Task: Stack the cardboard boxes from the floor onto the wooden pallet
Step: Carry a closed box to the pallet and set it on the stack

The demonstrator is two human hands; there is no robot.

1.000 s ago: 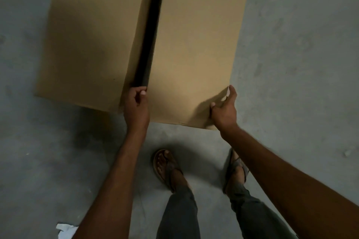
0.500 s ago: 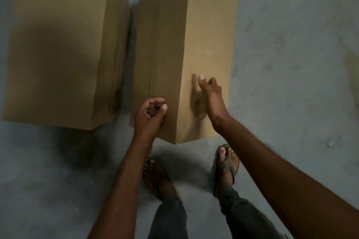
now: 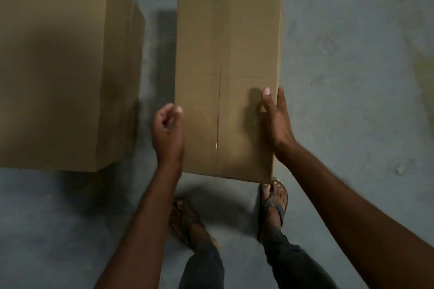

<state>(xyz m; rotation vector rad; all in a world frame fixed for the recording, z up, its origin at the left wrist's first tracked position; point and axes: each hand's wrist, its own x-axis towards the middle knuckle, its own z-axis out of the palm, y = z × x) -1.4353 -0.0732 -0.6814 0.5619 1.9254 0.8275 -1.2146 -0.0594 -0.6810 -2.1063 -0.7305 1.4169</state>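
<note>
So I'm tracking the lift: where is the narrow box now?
In the head view the narrow box sits centre frame between both hands, right of the bigger box, its near edge above the feet.

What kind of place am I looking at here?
Likely a warehouse or storeroom: bare grey concrete floor, two plain cardboard boxes standing on it, dim light. No pallet in view.
</note>
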